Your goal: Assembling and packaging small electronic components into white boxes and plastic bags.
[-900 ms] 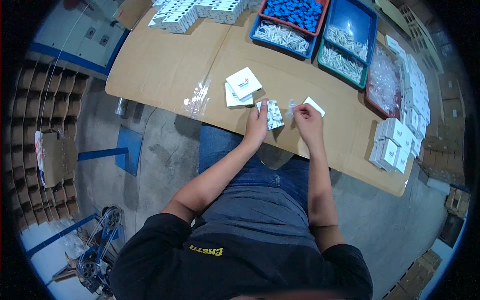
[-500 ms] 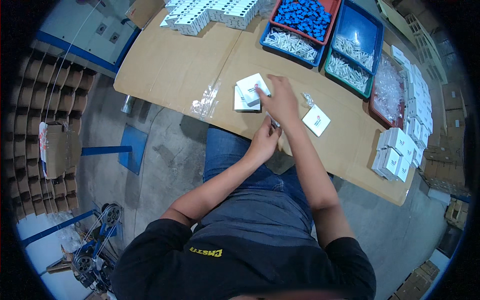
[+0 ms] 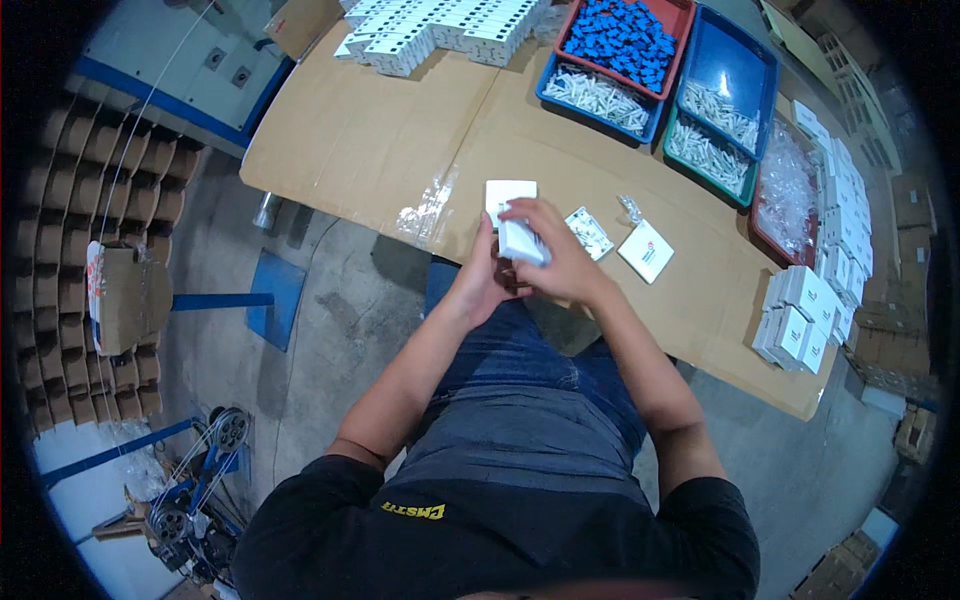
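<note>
A small white square box point(image 3: 522, 245) is gripped by my right hand point(image 3: 562, 258), tilted above the table's near edge. Close against its left side is my left hand point(image 3: 478, 283), with fingers bent and partly hidden; whether it also grips the box I cannot tell. Just beyond my fingers another white box point(image 3: 506, 190) lies on the cardboard. To the right of my right hand lies a white square piece with small dark marks point(image 3: 589, 233). Further right are a flat white square box or card point(image 3: 647, 252) and a small clear plastic bag point(image 3: 630, 208) at its top corner.
Cardboard point(image 3: 370, 140) covers the table. Along the far side stand a red tray point(image 3: 690, 30) of blue pieces and blue and green trays point(image 3: 752, 190) of white pieces. A red tray of clear bags point(image 3: 785, 190) and stacked white boxes point(image 3: 800, 320) line the right; more boxes point(image 3: 400, 50) stand far left.
My right hand has lifted the upper white box off the lower one and brought it toward my left hand. The dark-marked white piece now lies on the table to the right.
</note>
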Available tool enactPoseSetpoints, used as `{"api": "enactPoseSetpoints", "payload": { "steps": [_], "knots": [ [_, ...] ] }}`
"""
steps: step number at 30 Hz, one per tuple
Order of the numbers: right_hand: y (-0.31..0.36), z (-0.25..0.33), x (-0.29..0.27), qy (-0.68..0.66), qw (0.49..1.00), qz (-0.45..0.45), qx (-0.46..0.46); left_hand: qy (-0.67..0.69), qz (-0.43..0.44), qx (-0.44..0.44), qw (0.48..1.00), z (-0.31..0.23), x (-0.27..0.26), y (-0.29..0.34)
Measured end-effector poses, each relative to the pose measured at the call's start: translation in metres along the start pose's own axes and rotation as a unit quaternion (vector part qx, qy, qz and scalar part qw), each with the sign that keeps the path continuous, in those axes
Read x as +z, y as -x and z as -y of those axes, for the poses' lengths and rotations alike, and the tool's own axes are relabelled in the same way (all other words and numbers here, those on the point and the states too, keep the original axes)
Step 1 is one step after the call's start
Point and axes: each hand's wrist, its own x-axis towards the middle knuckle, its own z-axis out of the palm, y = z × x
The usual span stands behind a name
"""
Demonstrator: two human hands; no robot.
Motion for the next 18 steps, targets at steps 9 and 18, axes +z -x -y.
{"api": "enactPoseSetpoints", "payload": {
  "steps": [9, 18],
  "knots": [
    [0.085, 0.011, -0.014, 0.075, 0.984, -0.157, 0.038, 0.009, 0.146, -0.074, 0.987, 0.046, 0.057, -0.009],
    [0.111, 0.004, -0.016, 0.067, 0.972, -0.225, 0.014, 0.077, 0.135, -0.057, 0.986, 0.084, 0.066, -0.017]
  ]
}}
